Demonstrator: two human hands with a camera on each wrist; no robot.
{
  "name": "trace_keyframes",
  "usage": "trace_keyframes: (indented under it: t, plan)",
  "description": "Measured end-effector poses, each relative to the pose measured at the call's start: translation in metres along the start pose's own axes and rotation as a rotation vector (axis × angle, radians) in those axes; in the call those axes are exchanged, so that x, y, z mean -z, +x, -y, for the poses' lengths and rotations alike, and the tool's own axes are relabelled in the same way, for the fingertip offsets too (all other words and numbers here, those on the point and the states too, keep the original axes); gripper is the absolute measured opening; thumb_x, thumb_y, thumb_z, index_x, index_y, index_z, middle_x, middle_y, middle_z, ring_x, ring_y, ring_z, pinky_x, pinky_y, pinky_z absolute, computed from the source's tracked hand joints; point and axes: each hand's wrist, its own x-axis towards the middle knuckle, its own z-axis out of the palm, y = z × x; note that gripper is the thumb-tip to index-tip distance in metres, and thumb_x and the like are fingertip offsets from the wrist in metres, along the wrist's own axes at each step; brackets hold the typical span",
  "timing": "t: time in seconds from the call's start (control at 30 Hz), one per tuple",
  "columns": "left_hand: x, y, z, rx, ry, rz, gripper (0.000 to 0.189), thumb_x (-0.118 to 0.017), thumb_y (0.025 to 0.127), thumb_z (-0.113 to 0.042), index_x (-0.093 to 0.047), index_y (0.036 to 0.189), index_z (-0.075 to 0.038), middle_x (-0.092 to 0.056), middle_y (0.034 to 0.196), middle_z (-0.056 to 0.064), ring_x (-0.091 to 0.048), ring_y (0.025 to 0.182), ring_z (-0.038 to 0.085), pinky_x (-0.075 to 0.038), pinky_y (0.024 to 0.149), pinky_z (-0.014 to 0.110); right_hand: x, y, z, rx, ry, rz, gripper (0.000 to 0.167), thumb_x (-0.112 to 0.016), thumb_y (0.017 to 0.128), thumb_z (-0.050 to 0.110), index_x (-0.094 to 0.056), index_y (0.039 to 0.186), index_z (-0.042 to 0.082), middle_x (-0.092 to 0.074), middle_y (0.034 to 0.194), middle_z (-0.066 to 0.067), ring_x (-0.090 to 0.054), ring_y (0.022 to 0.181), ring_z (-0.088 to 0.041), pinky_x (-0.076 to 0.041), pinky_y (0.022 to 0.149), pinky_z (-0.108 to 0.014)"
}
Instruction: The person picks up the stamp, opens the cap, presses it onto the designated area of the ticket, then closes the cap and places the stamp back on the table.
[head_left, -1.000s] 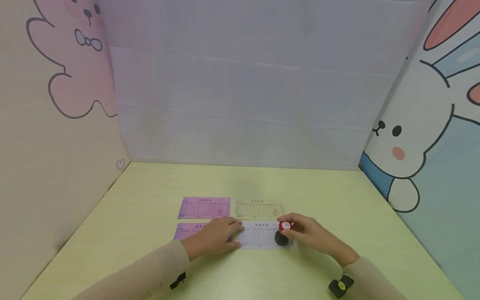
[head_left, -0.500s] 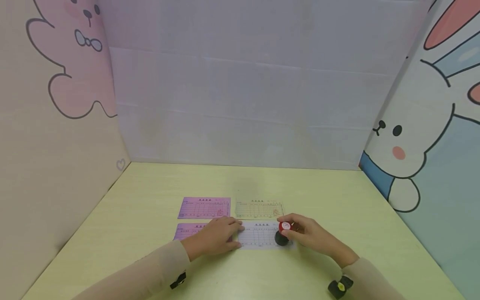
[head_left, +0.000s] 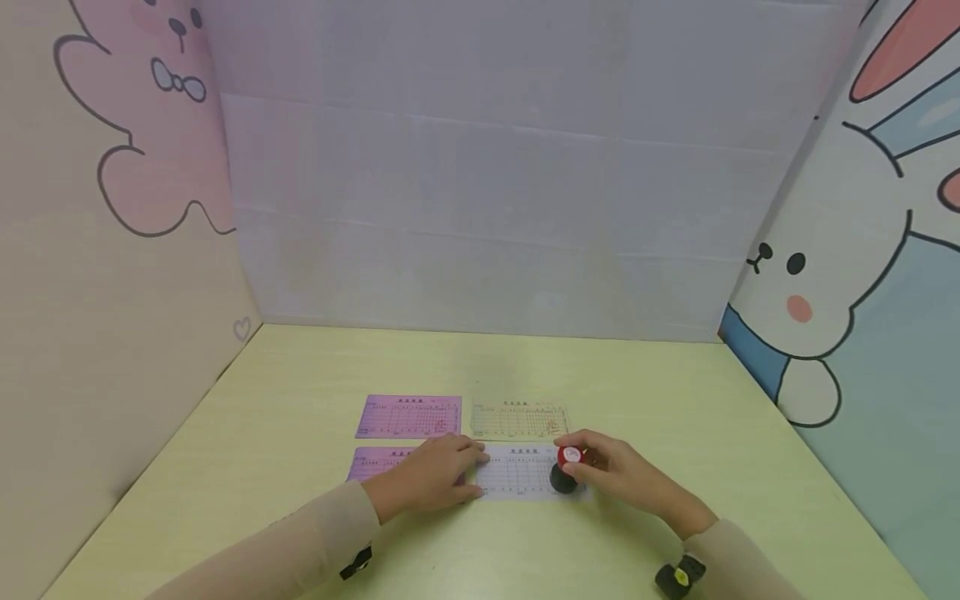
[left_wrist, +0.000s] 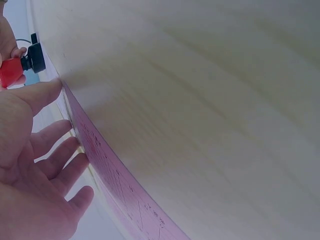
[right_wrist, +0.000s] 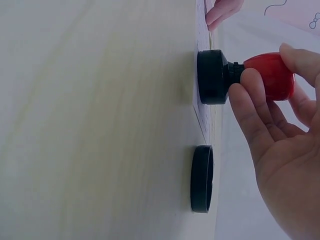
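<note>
My right hand [head_left: 630,473] grips the red handle of a stamp [right_wrist: 215,77], whose round black base stands upright on the right part of a white printed form [head_left: 510,473]. In the right wrist view, thumb and fingers wrap the handle and its neck. My left hand [head_left: 433,473] lies with spread, extended fingers across a lower pink form [head_left: 375,463], fingertips at the white form's left edge. In the left wrist view, its thumb and fingertips touch along the paper. The hand hides much of the lower pink form. Any print beneath the stamp is hidden.
Behind these lie another pink form [head_left: 408,417] and a pale yellow form [head_left: 517,418], both with red marks at their right ends. A round black lid [right_wrist: 202,179] rests on the table near the white form, hidden by my right hand in the head view. Cartoon-printed panels enclose the table.
</note>
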Motion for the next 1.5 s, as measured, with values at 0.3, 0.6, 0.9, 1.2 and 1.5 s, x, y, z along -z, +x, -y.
trace_keyframes:
  t: [0.3, 0.6, 0.9, 1.2, 1.5]
  plan:
    - [-0.003, 0.001, 0.001, 0.007, 0.002, -0.003, 0.050, -0.070, 0.093, -0.041, -0.063, 0.134, -0.012, -0.058, 0.140, 0.007, -0.054, 0.127, 0.025, -0.043, 0.108, 0.042, 0.000, 0.000, -0.001, 0.040, 0.006, 0.012, 0.033, -0.064, 0.100, 0.017, -0.060, 0.126, -0.003, -0.063, 0.102, -0.009, -0.059, 0.085, -0.013, -0.054, 0.071, -0.024]
    - [-0.005, 0.001, 0.001, 0.000, 0.003, -0.004, 0.050, -0.070, 0.093, -0.041, -0.064, 0.133, -0.012, -0.058, 0.139, 0.007, -0.055, 0.125, 0.024, -0.044, 0.107, 0.040, 0.000, 0.000, 0.000, 0.049, -0.006, 0.019, 0.031, -0.063, 0.100, 0.017, -0.060, 0.124, -0.003, -0.064, 0.101, -0.008, -0.058, 0.083, -0.012, -0.054, 0.069, -0.024]
    - [0.001, -0.002, -0.002, -0.019, -0.004, -0.024, 0.049, -0.071, 0.093, -0.038, -0.064, 0.132, -0.008, -0.059, 0.138, 0.008, -0.056, 0.124, 0.026, -0.045, 0.106, 0.041, 0.000, 0.002, 0.002, 0.071, -0.052, 0.020, 0.031, -0.064, 0.100, 0.017, -0.060, 0.123, -0.003, -0.063, 0.101, -0.005, -0.058, 0.082, -0.012, -0.054, 0.069, -0.024]
    - [0.008, -0.004, -0.005, -0.017, -0.012, -0.017, 0.048, -0.071, 0.093, -0.035, -0.064, 0.132, -0.007, -0.059, 0.138, 0.010, -0.055, 0.125, 0.027, -0.044, 0.107, 0.043, -0.001, 0.003, 0.002, 0.059, -0.058, 0.017, 0.031, -0.064, 0.100, 0.019, -0.060, 0.123, -0.002, -0.063, 0.101, -0.006, -0.058, 0.082, -0.012, -0.054, 0.069, -0.024]
    - [0.004, -0.003, -0.005, -0.012, -0.014, -0.011, 0.049, -0.071, 0.093, -0.037, -0.064, 0.132, -0.008, -0.059, 0.139, 0.009, -0.055, 0.126, 0.027, -0.042, 0.108, 0.043, -0.002, 0.000, 0.000, 0.056, -0.048, 0.004, 0.033, -0.063, 0.100, 0.019, -0.059, 0.124, -0.002, -0.063, 0.101, -0.010, -0.057, 0.082, -0.012, -0.054, 0.068, -0.024]
